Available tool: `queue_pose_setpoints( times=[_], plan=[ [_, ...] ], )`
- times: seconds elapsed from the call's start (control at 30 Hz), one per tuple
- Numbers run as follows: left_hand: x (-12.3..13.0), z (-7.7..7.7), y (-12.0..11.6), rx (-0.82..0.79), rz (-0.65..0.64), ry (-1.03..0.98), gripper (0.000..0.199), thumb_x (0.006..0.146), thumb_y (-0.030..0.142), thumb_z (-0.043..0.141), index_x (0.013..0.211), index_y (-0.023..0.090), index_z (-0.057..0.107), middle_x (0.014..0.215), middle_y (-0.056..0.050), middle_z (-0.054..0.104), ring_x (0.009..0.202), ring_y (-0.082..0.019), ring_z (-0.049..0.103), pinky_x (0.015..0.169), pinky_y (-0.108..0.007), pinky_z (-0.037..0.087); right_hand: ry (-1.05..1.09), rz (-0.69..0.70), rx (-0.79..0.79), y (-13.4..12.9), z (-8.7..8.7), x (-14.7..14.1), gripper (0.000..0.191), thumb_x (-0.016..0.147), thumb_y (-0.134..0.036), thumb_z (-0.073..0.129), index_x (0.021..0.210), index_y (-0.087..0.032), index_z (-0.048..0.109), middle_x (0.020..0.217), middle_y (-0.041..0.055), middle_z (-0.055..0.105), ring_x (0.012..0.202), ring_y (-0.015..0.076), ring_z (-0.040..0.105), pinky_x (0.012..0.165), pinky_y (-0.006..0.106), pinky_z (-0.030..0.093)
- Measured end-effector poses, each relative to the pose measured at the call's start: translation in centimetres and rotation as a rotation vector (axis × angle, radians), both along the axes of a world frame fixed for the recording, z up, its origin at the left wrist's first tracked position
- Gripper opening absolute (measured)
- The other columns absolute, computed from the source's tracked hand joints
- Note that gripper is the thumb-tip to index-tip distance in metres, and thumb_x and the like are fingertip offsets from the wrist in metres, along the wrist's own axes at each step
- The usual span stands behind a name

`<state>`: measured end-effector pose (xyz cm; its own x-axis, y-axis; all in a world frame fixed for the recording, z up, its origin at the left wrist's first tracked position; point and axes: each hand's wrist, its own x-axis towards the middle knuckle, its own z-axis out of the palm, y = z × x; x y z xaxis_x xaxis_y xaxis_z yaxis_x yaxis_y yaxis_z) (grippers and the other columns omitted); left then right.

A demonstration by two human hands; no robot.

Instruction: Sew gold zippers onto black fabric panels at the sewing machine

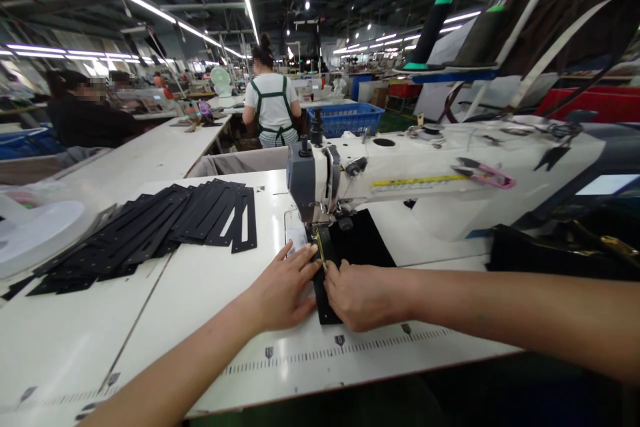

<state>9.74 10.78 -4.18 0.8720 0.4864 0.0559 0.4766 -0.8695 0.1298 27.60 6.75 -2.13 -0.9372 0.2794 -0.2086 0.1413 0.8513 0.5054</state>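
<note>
Under the needle area of a white and grey sewing machine [314, 177] lies a black strip [327, 303] with a gold zipper [321, 247] along it. My left hand [285, 287] rests flat at the strip's left edge, fingers spread and fingertips near the zipper. On the right, my right hand [363, 293] has its fingers curled in against the strip and pinches the zipper end just in front of the machine's foot. A wider black piece [363, 240] extends behind and to the right of the strip.
Many black slotted pieces [160, 230] are fanned out at the left of the white table [200, 327]. Pink-handled snips [485, 173] lie on the machine arm. Black material [560, 250] sits at the right. Beyond are a blue basket [350, 119] and people.
</note>
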Motion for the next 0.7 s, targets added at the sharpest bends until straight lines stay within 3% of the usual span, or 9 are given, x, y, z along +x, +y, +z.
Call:
queue_pose_setpoints(
  times=[0.1, 0.2, 0.37, 0.57, 0.7],
  plan=[
    [0.1, 0.2, 0.0, 0.0, -0.001, 0.015, 0.055, 0.076, 0.031, 0.05, 0.126, 0.01, 0.044, 0.136, -0.017, 0.036, 0.127, -0.029, 0.031, 0.107, -0.049, 0.015, 0.142, 0.049, -0.04, 0.6, -0.2, 0.4, 0.022, 0.077, -0.003, 0.041, 0.077, -0.005, 0.064, 0.072, 0.0179, 0.065, 0.062, 0.0266, 0.061, 0.052, 0.039, 0.048],
    [0.3, 0.2, -0.1, 0.005, 0.007, 0.023, 0.055, 0.075, 0.033, 0.051, 0.125, 0.009, 0.044, 0.135, -0.018, 0.037, 0.126, -0.029, 0.032, 0.107, -0.05, 0.016, 0.31, -0.052, -0.062, 0.9, -1.0, 1.3, 0.024, 0.081, -0.004, 0.038, 0.077, -0.007, 0.062, 0.07, 0.0134, 0.063, 0.061, 0.0216, 0.059, 0.053, 0.034, 0.048],
    [0.3, -0.2, -0.3, 0.051, 0.007, -0.032, 0.049, 0.078, 0.032, 0.048, 0.122, 0.01, 0.047, 0.133, -0.018, 0.041, 0.124, -0.028, 0.035, 0.106, -0.05, 0.019, 0.604, -0.254, -0.077, -0.1, -3.3, 2.5, 0.02, 0.084, -0.011, 0.04, 0.087, -0.007, 0.06, 0.091, 0.0157, 0.062, 0.085, 0.0228, 0.058, 0.068, 0.034, 0.05],
    [0.1, -0.9, -1.5, 0.116, -0.051, -0.061, 0.042, 0.079, 0.021, 0.045, 0.119, 0.009, 0.05, 0.128, -0.018, 0.047, 0.121, -0.028, 0.041, 0.105, -0.05, 0.024, 1.068, -0.45, -0.326, -1.4, -4.6, 2.3, 0.017, 0.084, -0.012, 0.044, 0.092, -0.011, 0.058, 0.097, 0.0103, 0.061, 0.094, 0.0188, 0.055, 0.083, 0.032, 0.048],
    [-0.2, -1.5, -3.1, 0.145, -0.104, -0.097, 0.039, 0.078, 0.017, 0.047, 0.116, 0.009, 0.052, 0.125, -0.017, 0.05, 0.119, -0.028, 0.043, 0.103, -0.048, 0.028, 1.121, -0.508, -0.308, -3.3, -4.9, 1.9, 0.024, 0.086, -0.014, 0.041, 0.107, -0.01, 0.053, 0.11, 0.0139, 0.055, 0.104, 0.0206, 0.05, 0.09, 0.037, 0.045]
  ],
)
